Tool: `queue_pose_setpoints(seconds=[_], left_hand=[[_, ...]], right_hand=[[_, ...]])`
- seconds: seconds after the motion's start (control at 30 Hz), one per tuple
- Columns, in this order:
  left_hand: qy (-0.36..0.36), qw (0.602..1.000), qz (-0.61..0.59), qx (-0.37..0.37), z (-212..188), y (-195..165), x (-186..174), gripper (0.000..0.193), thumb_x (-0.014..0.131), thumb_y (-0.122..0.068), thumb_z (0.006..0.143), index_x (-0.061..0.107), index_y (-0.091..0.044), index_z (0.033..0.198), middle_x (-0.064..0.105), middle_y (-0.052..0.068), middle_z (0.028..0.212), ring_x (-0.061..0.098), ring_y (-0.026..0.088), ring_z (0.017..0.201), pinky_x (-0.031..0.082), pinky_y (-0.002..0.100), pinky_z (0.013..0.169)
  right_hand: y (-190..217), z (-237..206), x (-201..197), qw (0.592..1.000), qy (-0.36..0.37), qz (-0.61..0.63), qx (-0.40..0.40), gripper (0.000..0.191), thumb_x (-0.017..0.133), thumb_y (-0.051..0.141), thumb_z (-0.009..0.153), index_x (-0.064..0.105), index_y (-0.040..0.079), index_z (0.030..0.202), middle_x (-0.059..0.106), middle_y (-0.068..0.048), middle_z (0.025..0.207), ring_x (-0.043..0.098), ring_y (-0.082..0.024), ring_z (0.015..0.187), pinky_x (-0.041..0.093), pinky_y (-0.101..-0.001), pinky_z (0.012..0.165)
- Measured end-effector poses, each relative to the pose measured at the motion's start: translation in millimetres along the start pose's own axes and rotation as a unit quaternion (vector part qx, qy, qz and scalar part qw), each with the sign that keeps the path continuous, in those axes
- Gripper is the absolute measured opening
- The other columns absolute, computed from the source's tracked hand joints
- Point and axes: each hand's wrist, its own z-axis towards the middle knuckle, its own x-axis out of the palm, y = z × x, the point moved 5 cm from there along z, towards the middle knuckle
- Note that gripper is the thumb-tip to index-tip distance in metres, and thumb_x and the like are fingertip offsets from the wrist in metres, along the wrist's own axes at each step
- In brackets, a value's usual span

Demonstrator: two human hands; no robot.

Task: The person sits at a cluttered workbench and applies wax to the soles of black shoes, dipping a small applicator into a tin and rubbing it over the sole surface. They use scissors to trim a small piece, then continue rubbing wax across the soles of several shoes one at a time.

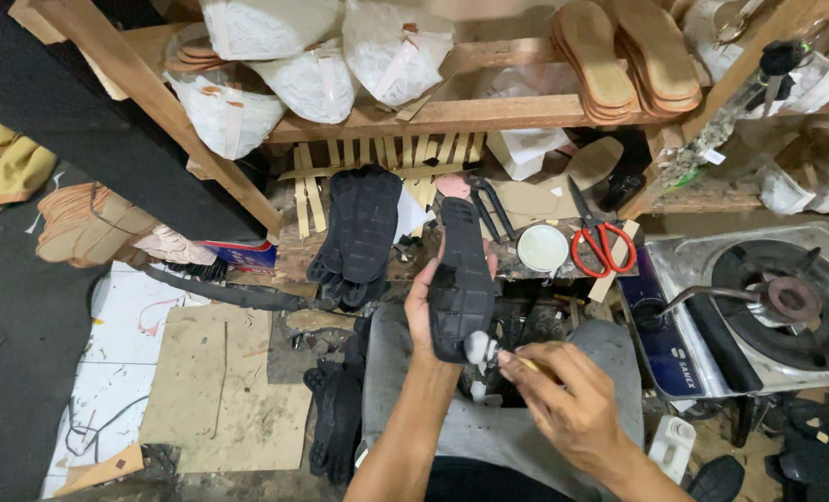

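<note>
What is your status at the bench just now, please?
Left hand gripping black shoe sole, upright. Right hand pressing small brush to its lower end. Nothing between them; red scissors lying apart on bench.

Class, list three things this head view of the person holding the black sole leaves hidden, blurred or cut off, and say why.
1. Head view: the tool in the right hand is mostly covered by its fingers; only a whitish tip shows.
2. Head view: the far face of the black sole in the left hand is turned away.
3. Head view: the gas stove is cut off by the right edge.
</note>
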Motion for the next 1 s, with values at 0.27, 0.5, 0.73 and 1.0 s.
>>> queue_pose_setpoints(seconds=[0.27,0.5,0.73,1.0], left_hand=[[0.040,0.997,-0.042,-0.048,-5,7,12,0.055,0.041,-0.026,0.107,0.040,-0.005,0.159,0.046,0.029,0.153,0.046,0.037,0.144,0.033,0.046,0.125],[0.035,0.996,-0.064,-0.051,-9,7,23,0.058,0.041,-0.026,0.107,0.037,-0.004,0.160,0.038,0.030,0.158,0.036,0.039,0.150,0.027,0.048,0.128],[0.029,0.996,-0.053,-0.059,-10,9,32,0.059,0.041,-0.024,0.105,0.034,-0.006,0.161,0.034,0.029,0.162,0.030,0.039,0.154,0.022,0.048,0.131],[0.097,0.981,-0.079,-0.150,-23,15,48,0.062,0.040,-0.025,0.109,0.029,0.001,0.164,0.032,0.032,0.164,0.030,0.040,0.153,0.023,0.050,0.130]], right_hand=[[-2,1,-3,0.999,-0.027,-0.009,-0.019,0.035,0.083,0.001,0.072,0.074,0.005,0.106,0.069,-0.010,0.097,0.068,-0.027,0.084,0.055,-0.0372,0.070],[-5,-1,-5,0.998,-0.037,0.016,-0.038,0.036,0.085,0.003,0.074,0.074,0.005,0.108,0.069,-0.009,0.096,0.068,-0.025,0.082,0.056,-0.0351,0.069],[-2,-2,-7,0.998,-0.054,-0.020,-0.023,0.032,0.086,0.001,0.075,0.073,0.003,0.103,0.069,-0.011,0.095,0.069,-0.026,0.083,0.055,-0.0353,0.068],[-20,6,-18,0.999,-0.035,-0.018,-0.005,0.037,0.083,-0.001,0.073,0.073,0.004,0.108,0.070,-0.012,0.097,0.069,-0.028,0.086,0.055,-0.0360,0.070]])
